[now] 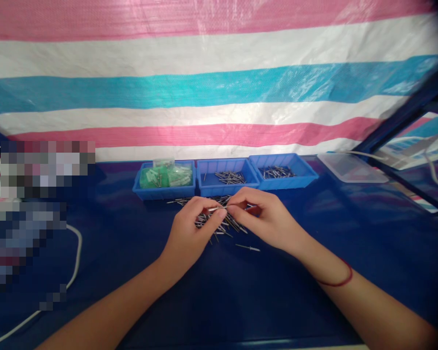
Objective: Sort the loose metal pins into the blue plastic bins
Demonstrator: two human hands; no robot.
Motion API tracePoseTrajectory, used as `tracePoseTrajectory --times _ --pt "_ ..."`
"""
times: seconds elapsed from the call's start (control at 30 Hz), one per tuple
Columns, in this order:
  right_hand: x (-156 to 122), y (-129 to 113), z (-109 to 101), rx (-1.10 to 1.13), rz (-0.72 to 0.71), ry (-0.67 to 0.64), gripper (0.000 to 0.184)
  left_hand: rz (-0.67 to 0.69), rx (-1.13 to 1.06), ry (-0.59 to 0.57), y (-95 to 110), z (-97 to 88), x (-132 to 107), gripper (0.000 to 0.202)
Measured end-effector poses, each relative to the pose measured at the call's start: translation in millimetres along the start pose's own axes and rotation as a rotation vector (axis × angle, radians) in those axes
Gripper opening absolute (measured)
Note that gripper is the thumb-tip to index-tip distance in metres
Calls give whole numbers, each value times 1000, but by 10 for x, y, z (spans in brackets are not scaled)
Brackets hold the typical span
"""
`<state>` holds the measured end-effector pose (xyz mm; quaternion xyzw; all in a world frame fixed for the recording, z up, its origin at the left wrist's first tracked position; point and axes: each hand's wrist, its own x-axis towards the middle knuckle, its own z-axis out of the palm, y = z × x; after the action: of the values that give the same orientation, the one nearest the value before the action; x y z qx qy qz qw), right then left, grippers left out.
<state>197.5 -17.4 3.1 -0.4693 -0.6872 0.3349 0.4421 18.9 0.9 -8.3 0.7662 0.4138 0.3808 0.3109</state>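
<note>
Over a pile of blind rivets point(237, 224), my left hand point(190, 226) pinches one slim metal rivet point(213, 209) between thumb and forefinger. My right hand point(266, 214) meets it there, its closed fingertips on the other end of the same rivet. A red cord circles my right wrist. One loose rivet point(248, 248) lies on the dark blue table just below the pile. Part of the pile is hidden behind both hands.
Behind the pile stand three blue bins: the left bin point(164, 194) holds green and clear bags, while the middle bin point(228, 190) and right bin point(288, 183) hold loose rivets. A clear plastic lid point(352, 167) lies at right. A white cable point(76, 262) runs along the left.
</note>
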Motion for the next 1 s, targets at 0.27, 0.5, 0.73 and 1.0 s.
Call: tracePoseTrajectory --times 0.27,0.5,0.73,1.0 --pt "193 270 -225 702 354 505 26 143 139 -151 -13 17 -20 19" --pt "220 300 -369 769 487 506 30 483 421 -443 -51 73 -109 20" --pt "149 146 -184 690 467 333 24 632 569 -430 -78 238 -163 13" --pt "64 -13 -161 259 417 -233 26 457 598 -264 -59 14 -26 21"
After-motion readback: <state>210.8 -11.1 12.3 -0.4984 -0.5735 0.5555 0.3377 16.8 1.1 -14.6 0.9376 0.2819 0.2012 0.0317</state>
